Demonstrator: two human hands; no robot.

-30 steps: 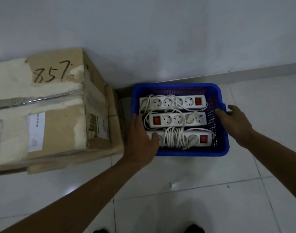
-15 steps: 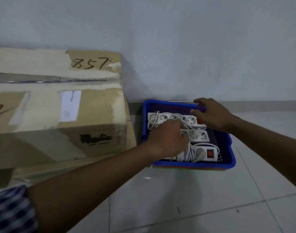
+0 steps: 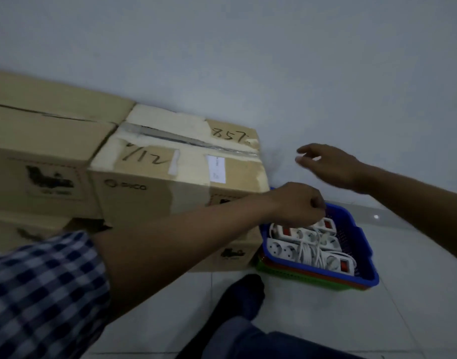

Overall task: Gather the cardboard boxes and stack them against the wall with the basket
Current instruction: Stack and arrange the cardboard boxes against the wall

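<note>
Several cardboard boxes stand stacked against the white wall at the left; the nearest one (image 3: 175, 177) is marked "857" and "1/12", and another box (image 3: 40, 141) is left of it. Right of them on the floor sits a blue basket (image 3: 362, 255) with white power strips (image 3: 302, 244) inside, nested on an orange and a green basket. My left hand (image 3: 297, 206) hovers over the basket's far left corner with fingers curled and nothing visibly in them. My right hand (image 3: 328, 164) is raised above the basket, fingers spread and empty.
The white wall (image 3: 274, 60) runs behind boxes and basket. Pale floor tiles (image 3: 416, 294) stretch to the right and front. My leg and dark-socked foot (image 3: 245, 294) stand close to the basket's front left corner.
Both hands have lifted off the basket, the right one rising well above it. The view has swung left and tilted, bringing more boxes and my foot into sight.
</note>
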